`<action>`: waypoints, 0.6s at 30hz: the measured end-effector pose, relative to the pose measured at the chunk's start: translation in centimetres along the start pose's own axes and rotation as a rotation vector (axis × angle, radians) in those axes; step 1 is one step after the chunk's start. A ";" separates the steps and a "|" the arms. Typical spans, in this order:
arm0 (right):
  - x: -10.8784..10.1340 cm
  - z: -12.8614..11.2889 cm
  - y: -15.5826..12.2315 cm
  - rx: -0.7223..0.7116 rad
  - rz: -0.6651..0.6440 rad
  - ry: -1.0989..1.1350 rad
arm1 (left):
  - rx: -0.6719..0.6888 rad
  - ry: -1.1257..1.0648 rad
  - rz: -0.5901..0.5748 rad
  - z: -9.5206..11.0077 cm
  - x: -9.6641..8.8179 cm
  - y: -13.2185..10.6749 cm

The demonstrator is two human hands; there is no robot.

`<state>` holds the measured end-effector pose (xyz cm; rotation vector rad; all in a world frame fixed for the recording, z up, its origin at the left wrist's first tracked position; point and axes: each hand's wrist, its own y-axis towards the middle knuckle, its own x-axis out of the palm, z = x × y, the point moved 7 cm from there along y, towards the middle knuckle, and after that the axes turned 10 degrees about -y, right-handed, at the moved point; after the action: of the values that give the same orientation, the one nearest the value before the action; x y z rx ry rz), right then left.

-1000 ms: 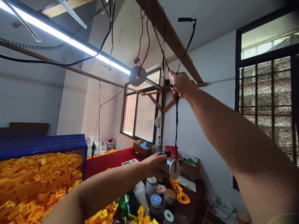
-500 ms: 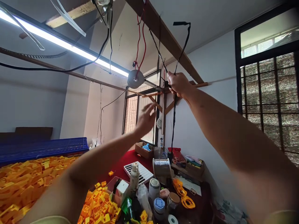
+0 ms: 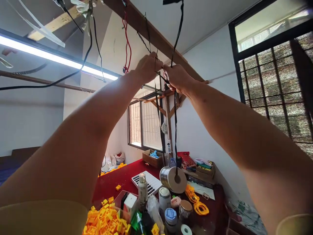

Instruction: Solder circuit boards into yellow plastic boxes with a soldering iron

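Both my hands are raised together just under a wooden beam (image 3: pixel 166 39). My left hand (image 3: pixel 148 67) is closed at a thin black cord (image 3: pixel 143 42) that hangs from the beam; its fingertips are partly hidden. Touching or almost touching it, my right hand (image 3: pixel 178 77) pinches black cord too, with loose ends sticking out between the hands. A twisted black cord (image 3: pixel 175 130) runs from the right hand down to a wire spool (image 3: pixel 179 181) on the table, which lies on its side. Another length of this cord rises above the right hand.
Below is a red table (image 3: pixel 110 184) with yellow plastic parts (image 3: pixel 107 218), a spray can (image 3: pixel 142 189), several jars and a white tray (image 3: pixel 153 182). A lit tube lamp (image 3: pixel 61 60) and a black cable (image 3: pixel 73 75) hang at left. Red cords (image 3: pixel 127 45) dangle from the beam.
My left hand has risen from below to the cord beside my right hand and closed there. The spool has turned to show its round end. The view has shifted.
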<state>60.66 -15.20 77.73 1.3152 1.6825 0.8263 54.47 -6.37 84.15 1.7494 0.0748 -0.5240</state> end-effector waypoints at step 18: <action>3.5 5.5 0.6 0.088 -0.218 -0.065 | -0.344 -0.413 0.371 -1.8 -4.5 -0.6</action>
<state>65.51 -11.64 75.10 1.1777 1.7898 0.5823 50.80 -3.54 85.63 1.2536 -0.4206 -0.5495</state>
